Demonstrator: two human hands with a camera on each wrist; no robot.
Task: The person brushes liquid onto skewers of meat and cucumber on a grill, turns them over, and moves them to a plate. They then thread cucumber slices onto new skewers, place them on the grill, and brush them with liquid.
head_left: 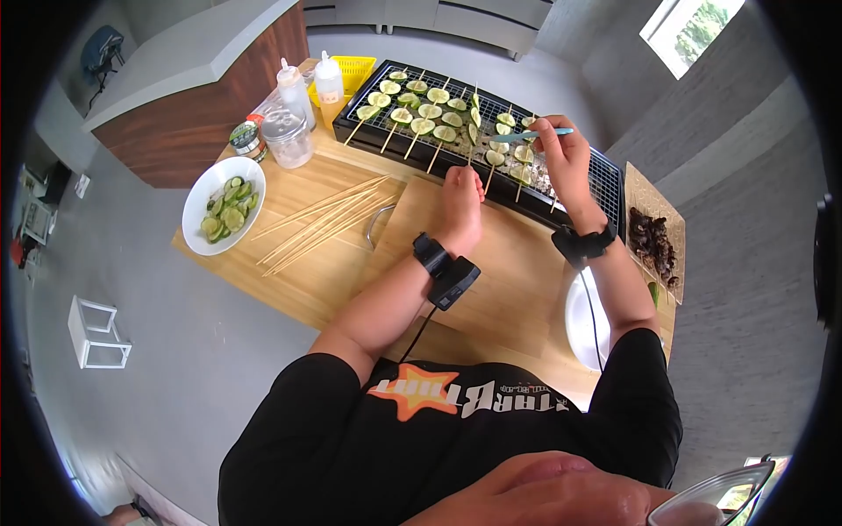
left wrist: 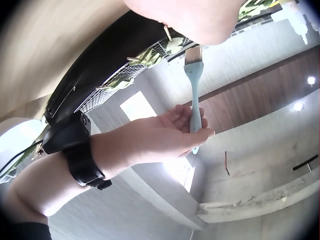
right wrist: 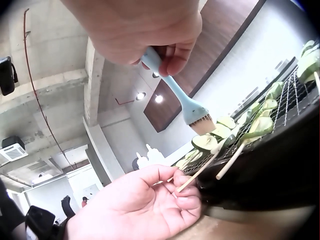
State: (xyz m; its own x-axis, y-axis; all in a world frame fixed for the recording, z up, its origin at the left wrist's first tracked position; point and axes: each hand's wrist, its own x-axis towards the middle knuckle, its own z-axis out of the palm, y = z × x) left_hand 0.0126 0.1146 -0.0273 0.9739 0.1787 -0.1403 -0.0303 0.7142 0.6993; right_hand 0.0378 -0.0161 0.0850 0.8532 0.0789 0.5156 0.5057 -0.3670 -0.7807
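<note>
My left hand point(head_left: 462, 209) and right hand point(head_left: 566, 167) stood apart, both clamped.
The left pinched the bare end of a thin wooden skewer point(right wrist: 201, 170) of round, green-rimmed slices point(head_left: 475, 117) over a black, rectangular mesh grill point(head_left: 605, 180) on the pale wooden worktop point(head_left: 338, 279). The right gripped a pale-blue brush point(right wrist: 182, 96), tan bristles point(right wrist: 202, 125) close to those slices; I could not confirm contact.
</note>
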